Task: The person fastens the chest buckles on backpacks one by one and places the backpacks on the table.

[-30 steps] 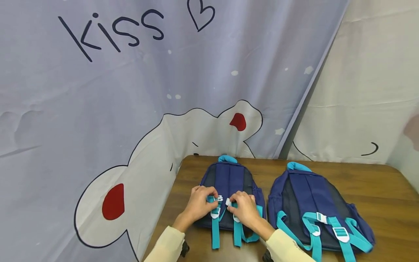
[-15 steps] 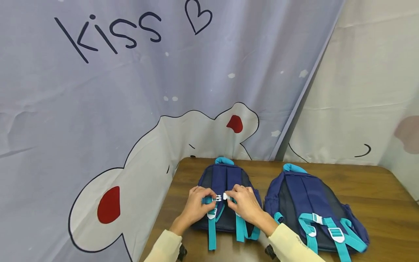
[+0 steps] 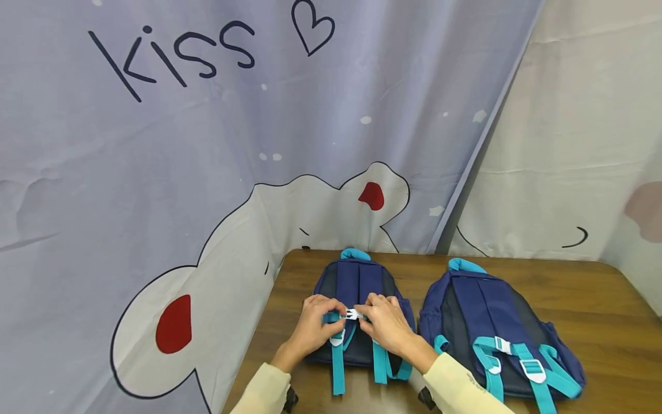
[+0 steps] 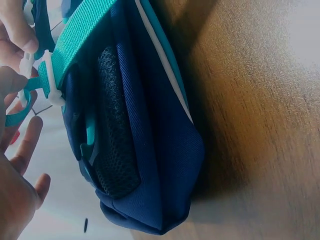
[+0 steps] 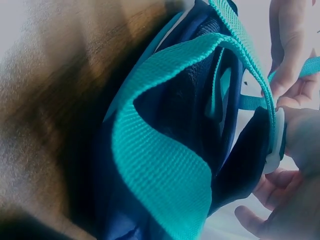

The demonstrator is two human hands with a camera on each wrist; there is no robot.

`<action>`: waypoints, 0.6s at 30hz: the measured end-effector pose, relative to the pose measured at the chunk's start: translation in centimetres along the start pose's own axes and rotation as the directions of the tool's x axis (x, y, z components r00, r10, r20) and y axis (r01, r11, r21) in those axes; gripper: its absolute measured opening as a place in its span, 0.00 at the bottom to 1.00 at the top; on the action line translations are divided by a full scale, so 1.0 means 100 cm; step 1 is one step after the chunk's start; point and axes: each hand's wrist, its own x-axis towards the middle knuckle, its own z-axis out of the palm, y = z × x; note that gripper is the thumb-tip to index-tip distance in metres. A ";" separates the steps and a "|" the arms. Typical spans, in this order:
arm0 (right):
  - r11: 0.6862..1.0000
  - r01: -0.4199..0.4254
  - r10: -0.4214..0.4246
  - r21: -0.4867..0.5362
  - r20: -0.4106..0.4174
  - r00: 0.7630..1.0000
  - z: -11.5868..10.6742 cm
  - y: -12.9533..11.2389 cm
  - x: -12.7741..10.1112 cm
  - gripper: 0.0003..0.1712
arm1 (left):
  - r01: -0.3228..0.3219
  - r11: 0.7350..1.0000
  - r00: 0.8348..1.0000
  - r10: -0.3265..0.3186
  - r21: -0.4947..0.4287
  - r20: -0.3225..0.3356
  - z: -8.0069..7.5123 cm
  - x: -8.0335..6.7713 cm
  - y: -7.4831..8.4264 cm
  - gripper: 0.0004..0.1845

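A small navy backpack (image 3: 359, 282) lies on the table, its back panel and teal straps facing up. Over that panel, the two halves of a white side-release buckle (image 3: 352, 314) meet, the prongs partly inside the socket. My left hand (image 3: 314, 323) pinches the pronged half between thumb and index finger. On the other side, my right hand (image 3: 388, 323) pinches the socket half the same way. Below the hands hang loose teal strap ends (image 3: 338, 368). The left wrist view shows a white strap adjuster (image 4: 51, 80) beside the left fingers; another adjuster (image 5: 275, 145) appears near the right hand.
To the right lies a second navy backpack (image 3: 483, 299), its white buckle (image 3: 503, 344) fastened across teal straps. Both bags rest on a brown wooden table (image 3: 579, 293). A printed curtain (image 3: 233, 126) hangs behind the table and along its left side.
The buckle halves were apart; the hands have brought them together, so the prongs now enter the socket. The head view has shifted slightly. The second backpack stays where it was.
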 end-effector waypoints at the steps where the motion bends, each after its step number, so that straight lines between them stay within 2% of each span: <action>1: 1.000 0.001 -0.001 -0.008 0.002 1.000 0.000 0.000 0.000 0.18 | -0.001 1.000 1.000 0.001 -0.001 0.003 0.000 0.000 0.001 0.08; 6: 0.999 0.015 -0.013 -0.034 0.035 0.999 -0.001 0.000 0.003 0.18 | -0.006 1.000 1.000 0.006 0.007 0.024 0.001 0.001 0.003 0.08; 11: 0.996 0.053 -0.047 -0.074 0.071 0.996 -0.005 0.000 0.006 0.19 | -0.010 1.000 0.997 0.009 0.007 0.081 0.003 0.002 0.003 0.06; 15: 0.988 0.092 -0.087 -0.120 0.047 0.995 -0.008 -0.003 0.007 0.23 | -0.012 1.000 0.993 0.013 -0.014 0.120 0.002 0.003 0.002 0.05; 18: 0.987 0.104 -0.102 -0.125 0.020 0.995 -0.010 -0.005 0.009 0.26 | 0.016 1.000 0.989 -0.012 -0.023 0.148 0.002 0.004 0.003 0.09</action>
